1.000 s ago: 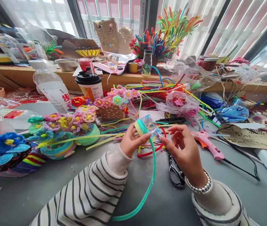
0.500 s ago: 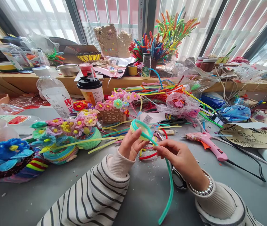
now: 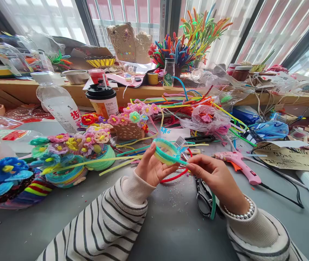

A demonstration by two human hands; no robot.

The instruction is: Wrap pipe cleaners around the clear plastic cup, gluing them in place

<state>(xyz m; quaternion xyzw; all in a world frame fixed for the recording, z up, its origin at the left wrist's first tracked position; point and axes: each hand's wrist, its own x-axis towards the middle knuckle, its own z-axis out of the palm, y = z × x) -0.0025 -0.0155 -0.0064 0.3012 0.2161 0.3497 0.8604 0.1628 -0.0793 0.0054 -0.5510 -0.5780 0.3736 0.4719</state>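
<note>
My left hand (image 3: 154,168) holds a clear plastic piece (image 3: 174,143) with blue print, ringed by yellow and green fuzzy stems (image 3: 167,154). Its thumb presses the near left side of the ring, and its other fingers lie beneath. At the ring's right side, my right hand (image 3: 207,174) pinches the teal stem between thumb and fingers. The stem's loose end (image 3: 213,206) hangs below that hand, in front of black-handled scissors (image 3: 204,203) lying on the grey table.
A pink glue gun (image 3: 241,166) with a black cord lies to the right. Flower-topped baskets (image 3: 100,159) stand to the left, near a bottle (image 3: 60,107) and a lidded cup (image 3: 102,101). Behind my hands lies a pile of coloured stems (image 3: 176,103).
The ring has turned to a flatter angle, and my right hand has moved slightly right. The teal tail has swung right, over the scissors, which now show more.
</note>
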